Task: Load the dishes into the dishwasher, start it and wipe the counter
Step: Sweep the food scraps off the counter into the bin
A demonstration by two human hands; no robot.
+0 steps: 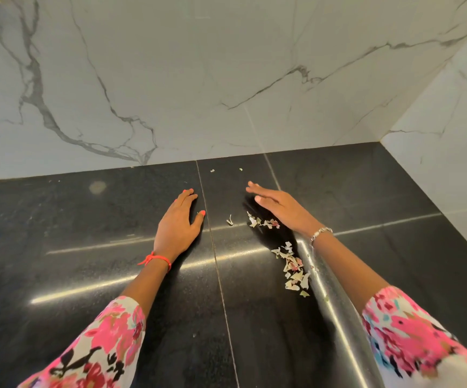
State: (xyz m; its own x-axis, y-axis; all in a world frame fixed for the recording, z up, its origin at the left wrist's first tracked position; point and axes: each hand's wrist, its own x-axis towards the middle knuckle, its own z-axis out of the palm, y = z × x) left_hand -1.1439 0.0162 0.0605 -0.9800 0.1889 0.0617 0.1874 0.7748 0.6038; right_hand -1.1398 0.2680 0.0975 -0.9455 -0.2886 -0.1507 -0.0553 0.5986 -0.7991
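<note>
A white marble wall with grey veins [198, 79] rises behind and to the right of a polished black granite counter [73, 247], whose slabs meet at thin pale seams. Both arms reach forward over the counter in loose sleeves printed with pink flowers [106, 345]. The left hand [177, 225] lies flat, palm down on the stone, fingers together and holding nothing; a red thread bracelet [156, 259] circles its wrist. The right hand [280, 208] stands on its outer edge, fingers straight and close together, empty, with a silver chain bracelet [321, 232] at the wrist. Just beside that hand and forearm, on their inner side, runs a line of pale dry vegetable peel scraps [294, 267]. A few tiny flecks [212, 171] lie apart near the wall.
</note>
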